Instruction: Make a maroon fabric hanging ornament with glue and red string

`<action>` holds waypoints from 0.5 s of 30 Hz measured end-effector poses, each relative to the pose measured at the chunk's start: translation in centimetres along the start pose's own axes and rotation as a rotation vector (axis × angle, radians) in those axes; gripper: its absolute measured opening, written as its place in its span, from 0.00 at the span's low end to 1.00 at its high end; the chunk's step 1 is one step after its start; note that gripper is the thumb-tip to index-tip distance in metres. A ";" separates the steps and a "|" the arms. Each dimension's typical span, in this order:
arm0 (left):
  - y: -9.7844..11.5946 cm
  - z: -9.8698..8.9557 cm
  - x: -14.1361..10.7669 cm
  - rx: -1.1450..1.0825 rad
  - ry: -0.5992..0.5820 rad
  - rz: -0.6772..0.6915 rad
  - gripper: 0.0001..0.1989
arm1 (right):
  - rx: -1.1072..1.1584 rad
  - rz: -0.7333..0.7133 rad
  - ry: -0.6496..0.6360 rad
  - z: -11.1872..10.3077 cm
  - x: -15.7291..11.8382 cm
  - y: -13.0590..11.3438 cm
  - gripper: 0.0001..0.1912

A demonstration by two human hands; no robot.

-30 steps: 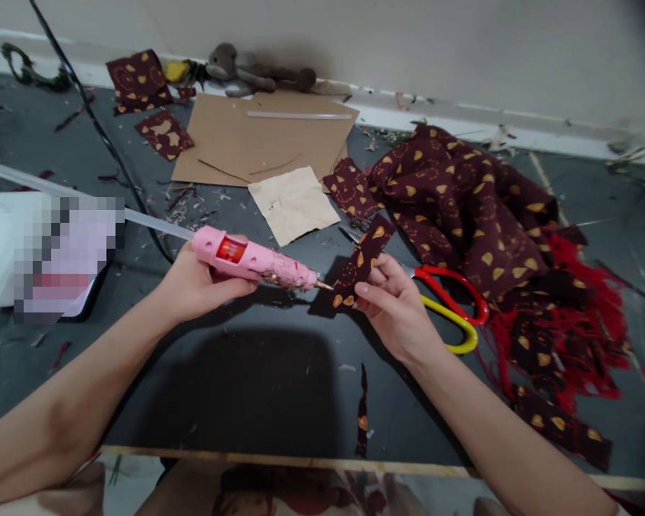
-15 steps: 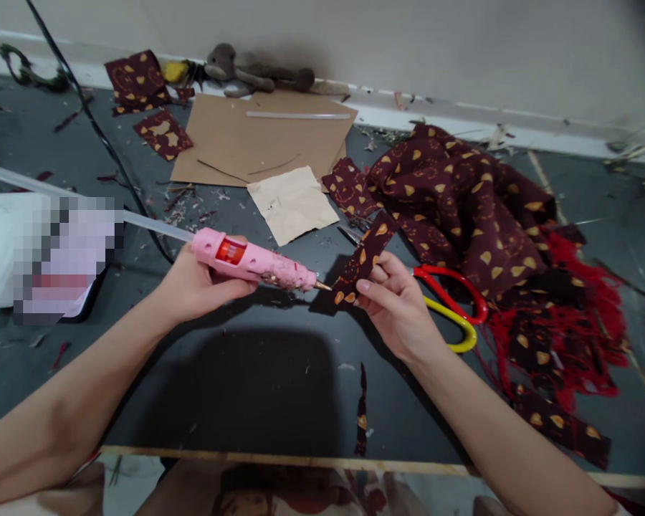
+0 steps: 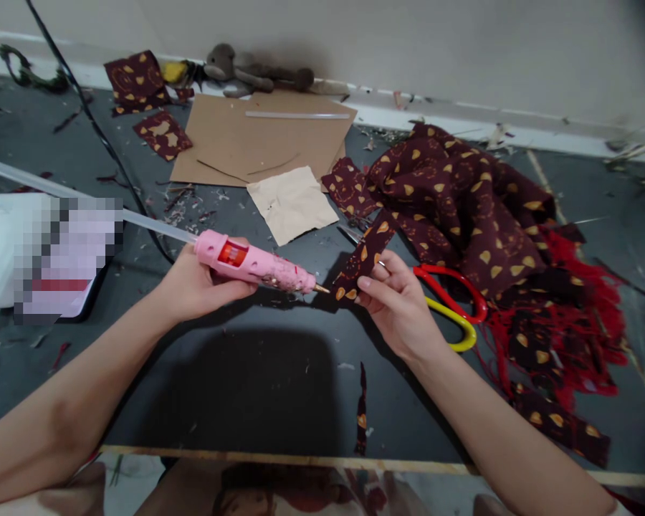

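Note:
My left hand [image 3: 204,283] is wrapped round a pink glue gun [image 3: 252,265], with a long clear glue stick [image 3: 158,226] running out of its back end to the left. The gun's metal nozzle points right, close to the lower left edge of a dark maroon fabric strip [image 3: 366,256]. Between thumb and fingers, my right hand [image 3: 395,297] pinches that strip, which is printed with orange-gold motifs and tilts up to the right. Behind my right hand lie scissors [image 3: 465,331] with a red and a yellow handle, their blades partly covered by the strip.
Bunched maroon cloth [image 3: 451,193] and red threads [image 3: 585,330] lie at the right. Brown cardboard [image 3: 220,143], a cream square [image 3: 293,204] and a grey stuffed toy [image 3: 223,63] sit further back. A phone [image 3: 80,258] lies left. A black cable [image 3: 94,122] crosses the left side.
The nozzle and the fabric strip have come slightly apart, with a small gap between them now. Both hands keep their holds.

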State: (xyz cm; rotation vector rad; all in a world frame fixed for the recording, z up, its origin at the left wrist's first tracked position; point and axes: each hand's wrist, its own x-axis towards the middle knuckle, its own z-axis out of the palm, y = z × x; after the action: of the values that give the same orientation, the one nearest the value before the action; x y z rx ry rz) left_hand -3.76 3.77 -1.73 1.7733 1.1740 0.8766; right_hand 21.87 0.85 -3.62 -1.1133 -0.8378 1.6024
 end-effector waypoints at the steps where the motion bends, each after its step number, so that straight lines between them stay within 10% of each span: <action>1: 0.0 0.0 0.0 -0.003 -0.008 -0.004 0.03 | 0.007 0.002 0.003 0.0 0.0 0.0 0.14; 10: -0.1 0.1 0.0 -0.019 0.008 0.020 0.03 | -0.031 -0.007 -0.006 -0.1 0.0 0.1 0.14; 15: -1.2 -0.1 0.2 0.009 0.275 0.026 0.04 | -0.122 -0.050 -0.038 -0.4 0.2 0.2 0.12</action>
State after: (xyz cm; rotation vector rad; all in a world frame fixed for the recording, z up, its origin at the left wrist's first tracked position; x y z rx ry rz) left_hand -4.23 4.23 -2.74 1.7168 1.3318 1.1603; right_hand 22.21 1.00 -3.96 -1.1413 -0.9927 1.5516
